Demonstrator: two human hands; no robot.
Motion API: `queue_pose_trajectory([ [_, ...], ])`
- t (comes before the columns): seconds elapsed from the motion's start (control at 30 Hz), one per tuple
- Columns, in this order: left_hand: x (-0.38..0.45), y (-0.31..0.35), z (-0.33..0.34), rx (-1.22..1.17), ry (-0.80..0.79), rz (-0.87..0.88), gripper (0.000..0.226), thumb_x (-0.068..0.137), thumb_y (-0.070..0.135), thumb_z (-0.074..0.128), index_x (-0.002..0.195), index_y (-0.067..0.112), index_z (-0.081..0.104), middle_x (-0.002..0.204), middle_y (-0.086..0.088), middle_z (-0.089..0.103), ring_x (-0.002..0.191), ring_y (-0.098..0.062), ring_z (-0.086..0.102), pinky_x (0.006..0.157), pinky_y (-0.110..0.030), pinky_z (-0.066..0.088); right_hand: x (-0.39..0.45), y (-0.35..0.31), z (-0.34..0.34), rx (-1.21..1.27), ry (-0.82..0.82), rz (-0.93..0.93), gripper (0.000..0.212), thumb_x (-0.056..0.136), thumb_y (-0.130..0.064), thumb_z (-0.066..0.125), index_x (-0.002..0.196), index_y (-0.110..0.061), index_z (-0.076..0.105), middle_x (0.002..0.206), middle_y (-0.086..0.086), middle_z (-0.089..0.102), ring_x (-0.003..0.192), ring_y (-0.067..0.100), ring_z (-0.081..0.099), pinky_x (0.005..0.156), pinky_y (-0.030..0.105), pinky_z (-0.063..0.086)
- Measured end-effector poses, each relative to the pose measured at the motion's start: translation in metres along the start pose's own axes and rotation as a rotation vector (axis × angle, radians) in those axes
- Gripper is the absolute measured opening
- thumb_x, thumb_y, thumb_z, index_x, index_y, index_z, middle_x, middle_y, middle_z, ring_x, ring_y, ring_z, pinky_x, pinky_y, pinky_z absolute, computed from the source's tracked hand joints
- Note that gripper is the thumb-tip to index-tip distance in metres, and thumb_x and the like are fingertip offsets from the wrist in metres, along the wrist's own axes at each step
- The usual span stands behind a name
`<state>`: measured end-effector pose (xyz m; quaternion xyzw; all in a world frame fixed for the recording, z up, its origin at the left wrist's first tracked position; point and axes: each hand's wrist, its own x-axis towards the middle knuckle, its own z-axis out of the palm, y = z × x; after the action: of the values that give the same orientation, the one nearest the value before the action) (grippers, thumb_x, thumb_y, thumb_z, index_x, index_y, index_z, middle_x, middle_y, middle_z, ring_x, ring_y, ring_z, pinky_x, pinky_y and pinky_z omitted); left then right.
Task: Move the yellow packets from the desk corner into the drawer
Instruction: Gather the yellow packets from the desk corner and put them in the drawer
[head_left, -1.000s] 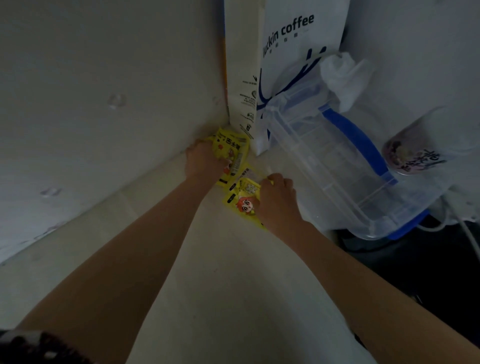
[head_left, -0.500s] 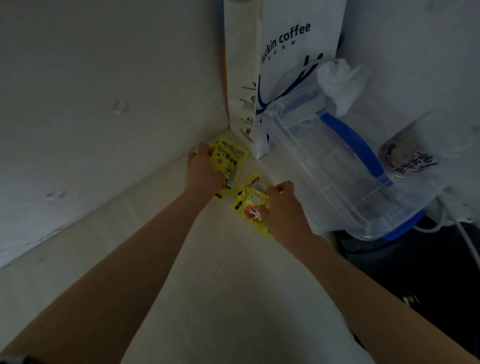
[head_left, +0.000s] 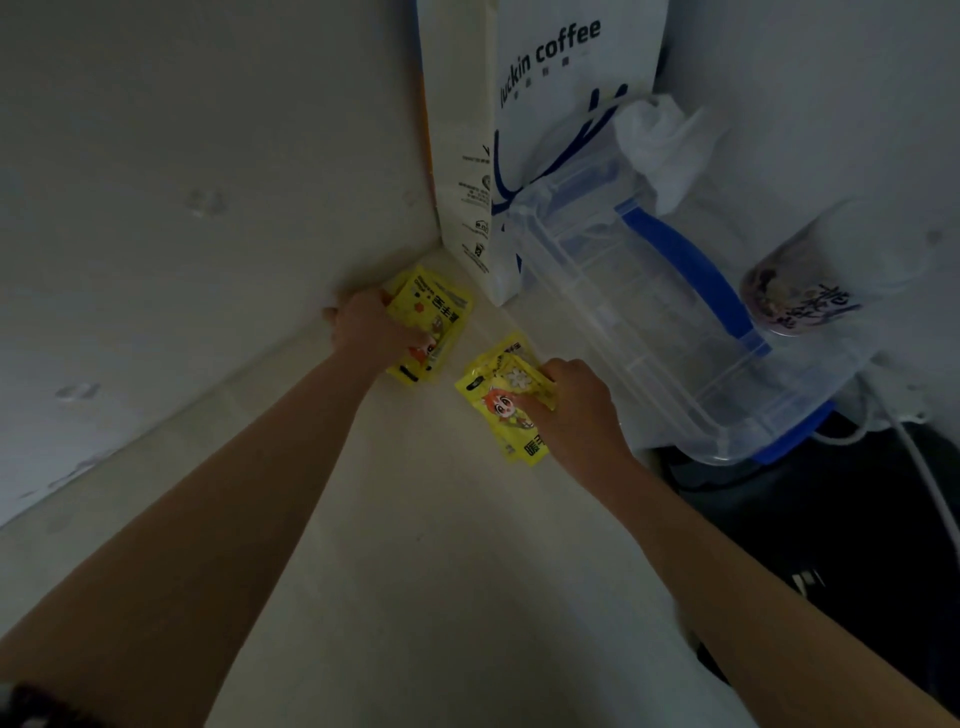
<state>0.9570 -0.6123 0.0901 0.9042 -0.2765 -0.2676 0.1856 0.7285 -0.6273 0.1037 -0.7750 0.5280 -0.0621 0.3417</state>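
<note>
At the desk corner, both hands are on packets. Left hand (head_left: 374, 327) is closed over a small stack of packets (head_left: 434, 317) close to the wall (head_left: 182, 182); right hand (head_left: 574, 402) pinches a second stack (head_left: 501, 395) nearer the bin (head_left: 649, 322), fingers curled on top, thumb hidden underneath.

Change since a second ago: the packets were bunched together right in the corner, against the bag (head_left: 524, 130). Now they sit as two separate stacks, apart from each other, and the right-hand stack has come away from the bag toward me. Left stack has shifted less.

Meaning for the task: gathering looks about done (no loose yellow visible on the desk (head_left: 441, 571) between the hands), so both stacks seem ready to lift. Cannot tell whether either stack is off the surface yet.

Drawer: not in view. Carry-over is still ahead. Thin, slick packets; the lower ones in each stack could slide out during the lift.
</note>
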Motion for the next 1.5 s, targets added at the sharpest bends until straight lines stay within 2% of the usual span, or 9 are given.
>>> queue_pose_trajectory([
  [0.3, -0.007, 0.002, 0.009, -0.042, 0.03, 0.069, 0.07, 0.062, 0.021, 0.087, 0.123, 0.009, 0.055, 0.127, -0.014, 0.048, 0.12, -0.033, 0.048, 0.098, -0.044, 0.045, -0.008, 0.001, 0.002, 0.045, 0.024, -0.01, 0.03, 0.088, -0.034, 0.064, 0.106, -0.01, 0.058, 0.093, -0.001, 0.041, 0.083, 0.015, 0.043, 0.072, 0.024, 0.03],
  [0.47, -0.043, -0.018, 0.008, -0.246, 0.001, 0.057, 0.061, 0.057, 0.014, 0.087, 0.112, 0.011, 0.06, 0.114, -0.009, 0.056, 0.1, -0.025, 0.059, 0.076, -0.03, 0.047, -0.026, 0.006, -0.001, 0.149, 0.059, 0.031, 0.029, 0.085, -0.035, 0.067, 0.096, -0.01, 0.059, 0.091, 0.008, 0.055, 0.08, 0.02, 0.05, 0.058, 0.021, 0.031],
  [0.57, -0.087, -0.04, 0.01, -0.408, -0.047, -0.007, 0.052, 0.056, 0.012, 0.087, 0.102, 0.015, 0.061, 0.091, 0.002, 0.062, 0.086, -0.023, 0.063, 0.07, -0.035, 0.054, -0.051, 0.013, -0.005, 0.223, 0.063, 0.044, 0.022, 0.085, -0.031, 0.069, 0.087, -0.013, 0.056, 0.085, 0.008, 0.061, 0.077, 0.023, 0.057, 0.063, 0.027, 0.04],
  [0.63, -0.12, -0.056, 0.012, -0.494, -0.072, -0.057, 0.045, 0.057, 0.008, 0.086, 0.093, 0.018, 0.06, 0.086, 0.004, 0.064, 0.08, -0.022, 0.065, 0.064, -0.034, 0.055, -0.073, 0.019, -0.008, 0.255, 0.081, 0.053, 0.023, 0.084, -0.03, 0.07, 0.083, -0.014, 0.053, 0.076, 0.001, 0.059, 0.07, 0.02, 0.056, 0.062, 0.029, 0.042],
  [0.77, -0.193, -0.088, 0.017, -0.674, -0.096, -0.162, 0.044, 0.064, 0.001, 0.083, 0.098, 0.012, 0.058, 0.091, -0.006, 0.067, 0.061, -0.014, 0.066, 0.051, -0.027, 0.053, -0.128, 0.035, -0.014, 0.23, 0.089, 0.086, 0.025, 0.086, -0.033, 0.068, 0.083, -0.014, 0.052, 0.065, -0.009, 0.05, 0.058, 0.006, 0.048, 0.048, 0.015, 0.034],
  [0.9, -0.266, -0.115, 0.022, -0.809, -0.092, -0.245, 0.045, 0.065, 0.001, 0.082, 0.102, 0.011, 0.058, 0.095, -0.01, 0.069, 0.075, -0.026, 0.069, 0.067, -0.04, 0.059, -0.184, 0.053, -0.013, 0.228, 0.088, 0.102, 0.023, 0.085, -0.03, 0.069, 0.083, -0.013, 0.053, 0.066, -0.01, 0.05, 0.062, 0.013, 0.052, 0.053, 0.02, 0.037],
  [1.0, -0.317, -0.128, 0.028, -0.876, -0.087, -0.273, 0.037, 0.068, 0.004, 0.081, 0.095, 0.016, 0.058, 0.096, -0.014, 0.07, 0.08, -0.032, 0.07, 0.066, -0.044, 0.059, -0.225, 0.061, -0.012, 0.283, 0.054, 0.118, 0.021, 0.086, -0.027, 0.068, 0.085, -0.011, 0.054, 0.071, -0.006, 0.054, 0.064, 0.012, 0.053, 0.052, 0.02, 0.038],
  [1.2, -0.4, -0.147, 0.039, -0.92, -0.113, -0.295, 0.038, 0.07, 0.006, 0.081, 0.101, 0.011, 0.059, 0.095, -0.016, 0.072, 0.08, -0.035, 0.072, 0.068, -0.055, 0.059, -0.301, 0.081, -0.011, 0.313, 0.018, 0.122, 0.022, 0.086, -0.028, 0.068, 0.089, -0.009, 0.057, 0.078, 0.003, 0.062, 0.071, 0.017, 0.059, 0.054, 0.02, 0.041],
  [1.5, -0.466, -0.16, 0.043, -0.789, -0.194, -0.177, 0.033, 0.073, 0.006, 0.078, 0.101, 0.013, 0.06, 0.093, -0.012, 0.072, 0.08, -0.032, 0.071, 0.066, -0.052, 0.06, -0.383, 0.105, -0.02, 0.313, 0.114, 0.203, 0.022, 0.086, -0.029, 0.068, 0.087, -0.01, 0.057, 0.074, -0.001, 0.06, 0.066, 0.014, 0.058, 0.051, 0.019, 0.039],
])
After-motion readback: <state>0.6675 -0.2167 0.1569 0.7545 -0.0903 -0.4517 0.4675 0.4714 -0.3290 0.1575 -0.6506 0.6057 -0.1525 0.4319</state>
